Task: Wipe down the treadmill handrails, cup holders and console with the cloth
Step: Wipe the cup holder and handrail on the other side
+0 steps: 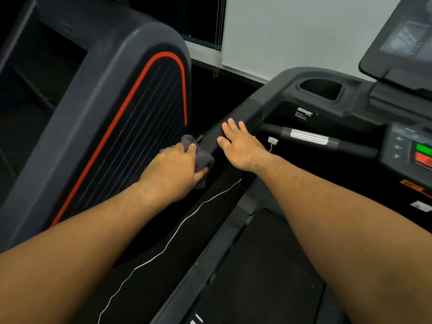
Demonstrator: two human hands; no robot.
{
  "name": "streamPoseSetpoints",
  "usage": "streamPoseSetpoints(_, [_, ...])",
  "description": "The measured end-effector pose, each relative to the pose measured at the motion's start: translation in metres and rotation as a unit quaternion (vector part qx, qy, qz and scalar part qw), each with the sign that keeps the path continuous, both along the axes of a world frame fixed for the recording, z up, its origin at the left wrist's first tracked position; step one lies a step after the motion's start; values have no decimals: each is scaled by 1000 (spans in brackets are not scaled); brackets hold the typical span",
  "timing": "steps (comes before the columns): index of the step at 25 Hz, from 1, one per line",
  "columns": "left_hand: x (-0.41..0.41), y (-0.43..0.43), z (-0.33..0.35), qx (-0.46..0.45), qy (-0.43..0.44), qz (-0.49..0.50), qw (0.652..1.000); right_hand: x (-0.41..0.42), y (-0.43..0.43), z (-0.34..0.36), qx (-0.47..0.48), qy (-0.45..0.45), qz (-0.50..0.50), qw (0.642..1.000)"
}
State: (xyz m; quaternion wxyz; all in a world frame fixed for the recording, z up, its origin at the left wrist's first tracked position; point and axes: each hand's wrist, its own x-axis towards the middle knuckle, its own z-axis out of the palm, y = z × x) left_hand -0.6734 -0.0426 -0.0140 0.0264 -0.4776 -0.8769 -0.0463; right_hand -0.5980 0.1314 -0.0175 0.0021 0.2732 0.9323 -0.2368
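Observation:
My left hand (174, 168) grips a bunched dark grey cloth (203, 157) against the outer side of the treadmill's left handrail (210, 139). My right hand (240, 146) lies flat on top of that handrail, fingers straight and pointing away from me. Up the rail, a cup holder (320, 88) is sunk into the black console deck. The console screen (406, 40) stands at the top right. A short inner grip with a silver sensor band (308, 136) juts out below the deck.
A neighbouring machine's dark housing with a red stripe (131, 108) stands close on the left. Green and red buttons (424, 155) sit at the right edge. The running belt (261, 265) lies below. A white cord (177, 232) trails along the floor gap.

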Motion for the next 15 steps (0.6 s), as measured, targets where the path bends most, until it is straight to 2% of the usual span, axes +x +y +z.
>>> streamPoseSetpoints(4, [-16,-11,3,21,-98,-4,995,11,-20,-1,20,-5,-25,999])
streamPoseSetpoints(7, [-22,-63,10,84,-242,32,966,13,-39,1,-5,8,-60,998])
streamPoseSetpoints(8, [-21,-82,13,82,-266,47,959,11,-47,3,-9,9,-64,998])
streamPoseSetpoints(9, [-19,-101,15,68,-266,56,960,9,-56,4,-4,9,-62,998])
streamPoseSetpoints(12, [-1,-154,13,61,-169,34,983,7,-80,1,-1,14,-36,999])
streamPoseSetpoints(15, [-5,-170,12,93,-221,25,971,5,-93,-1,-7,23,-50,998])
